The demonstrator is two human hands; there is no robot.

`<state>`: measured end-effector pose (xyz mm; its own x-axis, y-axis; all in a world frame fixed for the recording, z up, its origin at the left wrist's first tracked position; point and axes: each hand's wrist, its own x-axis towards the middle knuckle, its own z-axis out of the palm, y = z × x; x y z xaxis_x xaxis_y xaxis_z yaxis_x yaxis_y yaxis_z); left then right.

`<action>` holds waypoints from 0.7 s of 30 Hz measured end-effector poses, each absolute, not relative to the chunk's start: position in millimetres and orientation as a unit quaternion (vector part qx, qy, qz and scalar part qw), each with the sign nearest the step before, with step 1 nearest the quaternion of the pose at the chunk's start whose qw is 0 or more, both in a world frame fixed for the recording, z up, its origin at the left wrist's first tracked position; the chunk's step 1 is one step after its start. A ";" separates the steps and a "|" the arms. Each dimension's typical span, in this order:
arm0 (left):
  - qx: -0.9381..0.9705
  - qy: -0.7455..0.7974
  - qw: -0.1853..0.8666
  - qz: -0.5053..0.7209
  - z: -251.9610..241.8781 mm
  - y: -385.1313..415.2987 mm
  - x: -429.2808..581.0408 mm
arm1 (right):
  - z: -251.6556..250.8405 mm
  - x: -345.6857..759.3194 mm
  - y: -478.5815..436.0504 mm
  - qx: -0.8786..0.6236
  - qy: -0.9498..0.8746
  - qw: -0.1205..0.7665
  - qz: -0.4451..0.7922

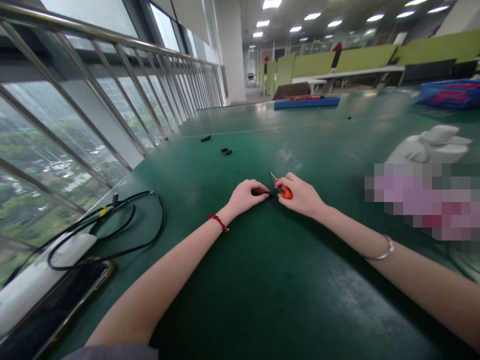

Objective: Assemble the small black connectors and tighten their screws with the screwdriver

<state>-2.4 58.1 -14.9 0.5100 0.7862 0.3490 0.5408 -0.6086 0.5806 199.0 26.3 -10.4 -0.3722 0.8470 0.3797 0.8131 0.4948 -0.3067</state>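
Over the green table, my left hand pinches a small black part, mostly covered by the fingers, so its kind is not clear. My right hand is closed around the orange-and-black handle of a screwdriver. Its thin metal shaft points up and away to the left, apart from the black part. The two hands are close together, fingertips nearly meeting. Farther off on the table lie a slim black piece and a couple of small black pieces.
At left are a looped black cable, a white power strip and a phone. A metal railing borders that side. A blue tray and blue basket stand far back. A white object is at right, beside a blurred-out patch.
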 end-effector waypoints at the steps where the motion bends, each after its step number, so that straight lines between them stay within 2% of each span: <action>1: 0.844 0.393 0.204 0.302 -14.3 57.4 -2.3 | -12.0 197.7 26.7 -0.497 -0.831 0.246 0.036; 13: 0.822 0.395 0.260 0.319 -15.4 57.4 -2.8 | -18.6 190.7 29.5 -0.477 -0.837 0.265 0.037; 21: 0.843 0.396 0.205 0.303 -12.3 54.0 -1.4 | -21.4 192.7 30.8 -0.476 -0.835 0.271 0.049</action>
